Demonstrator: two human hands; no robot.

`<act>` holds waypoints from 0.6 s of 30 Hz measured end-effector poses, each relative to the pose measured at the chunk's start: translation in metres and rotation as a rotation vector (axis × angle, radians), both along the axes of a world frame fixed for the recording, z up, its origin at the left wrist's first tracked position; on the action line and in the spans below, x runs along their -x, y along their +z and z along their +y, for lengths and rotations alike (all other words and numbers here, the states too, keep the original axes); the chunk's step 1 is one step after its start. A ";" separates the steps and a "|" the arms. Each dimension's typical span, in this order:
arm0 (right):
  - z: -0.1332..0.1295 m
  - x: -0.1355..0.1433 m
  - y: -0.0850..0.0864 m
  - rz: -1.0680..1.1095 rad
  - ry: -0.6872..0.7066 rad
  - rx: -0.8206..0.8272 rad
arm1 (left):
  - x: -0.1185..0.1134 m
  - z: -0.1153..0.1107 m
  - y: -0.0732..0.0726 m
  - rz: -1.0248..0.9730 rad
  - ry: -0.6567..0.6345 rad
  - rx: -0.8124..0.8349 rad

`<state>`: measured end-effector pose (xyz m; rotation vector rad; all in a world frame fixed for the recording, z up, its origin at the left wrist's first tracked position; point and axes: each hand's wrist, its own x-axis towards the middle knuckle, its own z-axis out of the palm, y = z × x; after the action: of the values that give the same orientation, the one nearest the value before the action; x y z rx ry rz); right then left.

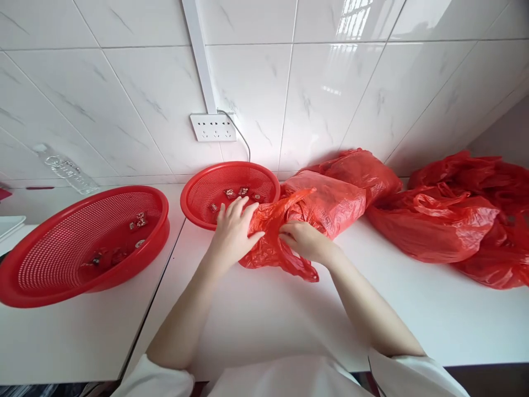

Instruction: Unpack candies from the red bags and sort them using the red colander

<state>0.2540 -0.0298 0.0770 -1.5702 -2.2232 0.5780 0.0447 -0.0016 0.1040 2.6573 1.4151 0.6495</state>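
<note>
Head view: red plastic bag [268, 251], crumpled, lies on the white desk [264, 325], just beside the smaller red basket [198, 193]. Left hand [235, 230]: grip released, fingers spread, against the bag's left side; contact with the basket rim cannot be told. Right hand [306, 240]: fingers curled, grip pinching the bag's plastic. Filled red bags [334, 198] behind and to the right; larger red basket [49, 253] well apart, far left, holding small wrapped pieces [141, 219].
</note>
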 end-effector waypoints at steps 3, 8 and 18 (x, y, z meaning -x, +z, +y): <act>0.012 0.013 -0.019 0.014 -0.122 0.035 | -0.005 -0.002 -0.009 0.065 -0.001 -0.001; 0.010 0.024 -0.011 0.315 -0.104 -0.156 | -0.009 -0.029 -0.006 -0.048 0.100 -0.347; -0.035 0.054 -0.013 0.339 0.380 -0.363 | -0.013 -0.092 0.001 -0.063 -0.491 -0.704</act>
<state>0.2000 -0.0651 0.0636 -0.8124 -2.2113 0.4632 0.0582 -0.0937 0.1046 3.2504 0.5043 1.3306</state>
